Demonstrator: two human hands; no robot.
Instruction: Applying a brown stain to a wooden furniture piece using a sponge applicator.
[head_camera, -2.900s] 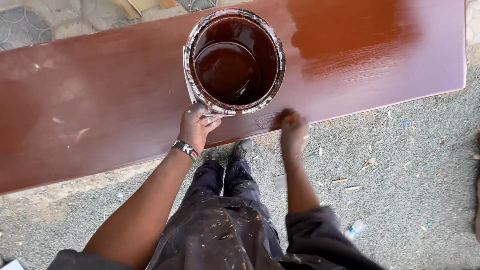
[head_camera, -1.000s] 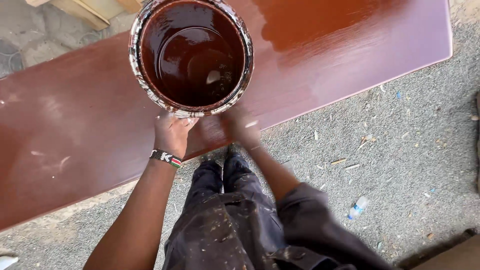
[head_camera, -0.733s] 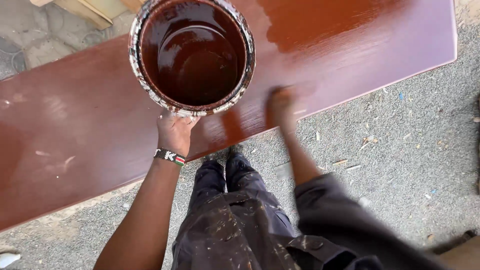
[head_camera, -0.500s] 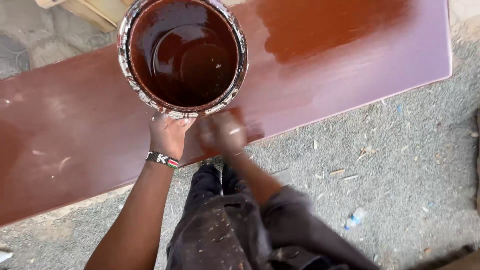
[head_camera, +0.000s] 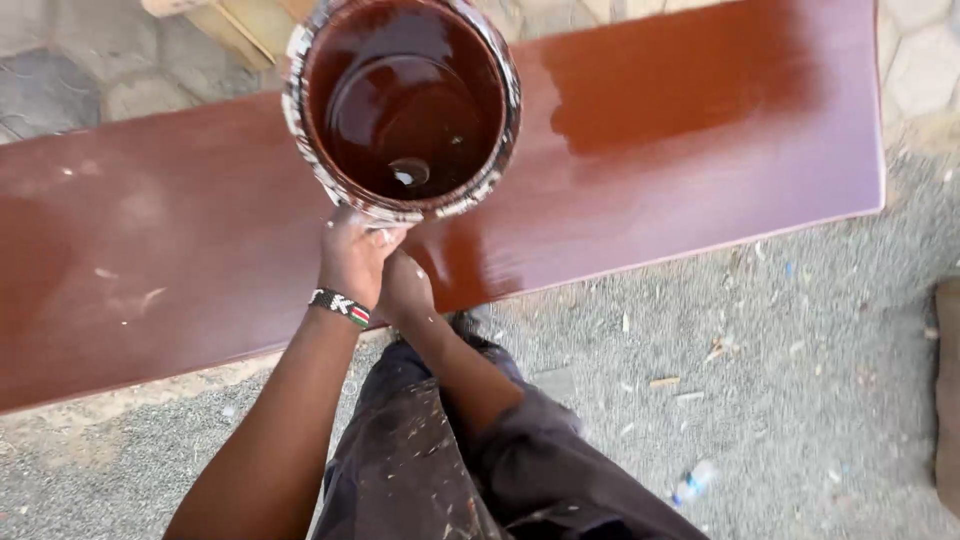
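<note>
The left hand (head_camera: 352, 255) grips the near rim of the paint bucket (head_camera: 402, 105) (dark brown inside) standing on the red-brown board (head_camera: 700, 140). The right hand (head_camera: 405, 290) presses the board beside it; its grip cannot be told.

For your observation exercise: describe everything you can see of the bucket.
The bucket is round and open-topped, seen from above. Its rim is pale and smeared with dark brown drips. The inside walls are coated brown, and a glossy dark brown liquid lies low in it, with a small bright glint. It stands over a long red-brown glossy board, near its near edge. The left hand grips the rim on the near side; the right hand lies just below it.
</note>
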